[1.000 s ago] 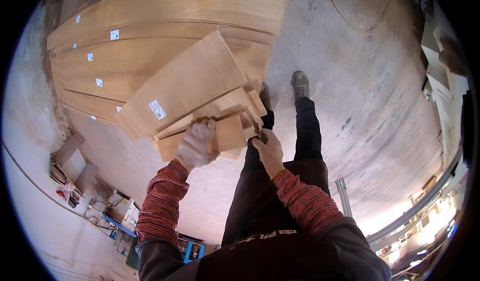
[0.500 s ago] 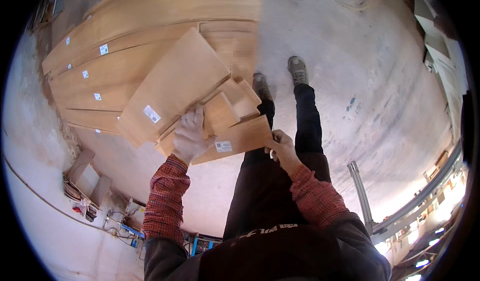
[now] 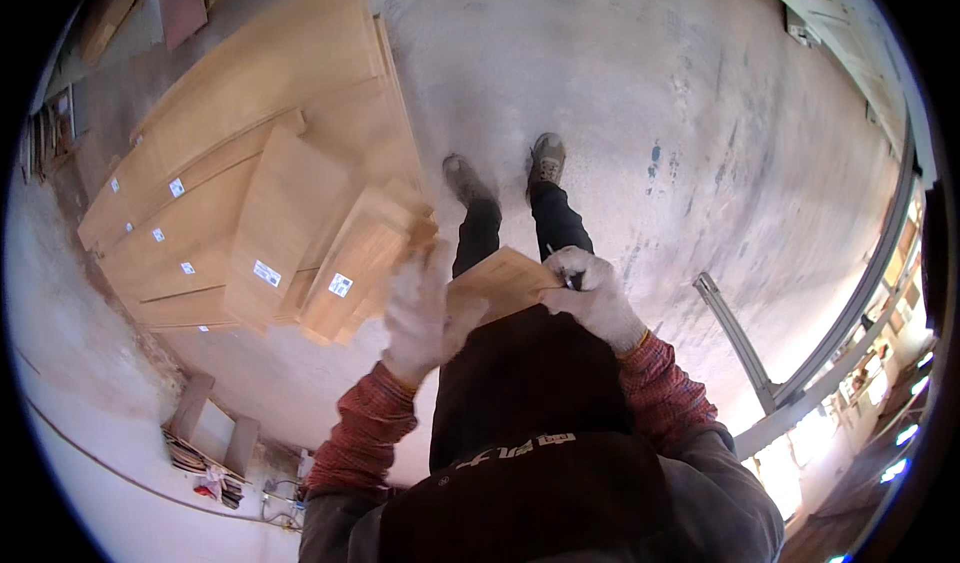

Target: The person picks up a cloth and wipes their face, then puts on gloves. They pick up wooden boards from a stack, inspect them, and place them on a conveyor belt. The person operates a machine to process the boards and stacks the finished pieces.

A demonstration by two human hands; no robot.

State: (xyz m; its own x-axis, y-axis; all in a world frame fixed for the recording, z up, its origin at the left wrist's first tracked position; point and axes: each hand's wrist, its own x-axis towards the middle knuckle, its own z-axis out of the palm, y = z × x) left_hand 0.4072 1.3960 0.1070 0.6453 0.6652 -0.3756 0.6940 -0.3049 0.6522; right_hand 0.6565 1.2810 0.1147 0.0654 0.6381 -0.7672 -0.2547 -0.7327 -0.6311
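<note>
A small light-brown wooden board (image 3: 505, 278) is held level in front of my waist. My right hand (image 3: 598, 298), in a pale glove, is closed on its right edge. A slim dark pen-like object (image 3: 574, 280) is between the same fingers; its exact kind is unclear. My left hand (image 3: 415, 308), also gloved and blurred by motion, is at the board's left end with fingers stretched upward and thumb apart. Just left of it lies a stack of narrow wooden boards (image 3: 365, 253), a white label on its near end.
A pile of long wooden panels (image 3: 270, 83) with white labels spreads across the left. My shoes (image 3: 547, 158) stand on the concrete floor (image 3: 720, 163). A metal rail frame (image 3: 735, 333) is at the right, and an open carton (image 3: 212, 425) sits by the left wall.
The view has shifted, and the boards I handled now lie stacked on the pile at left. A smaller board is now in front of my waist, and my left hand has moved off the stack.
</note>
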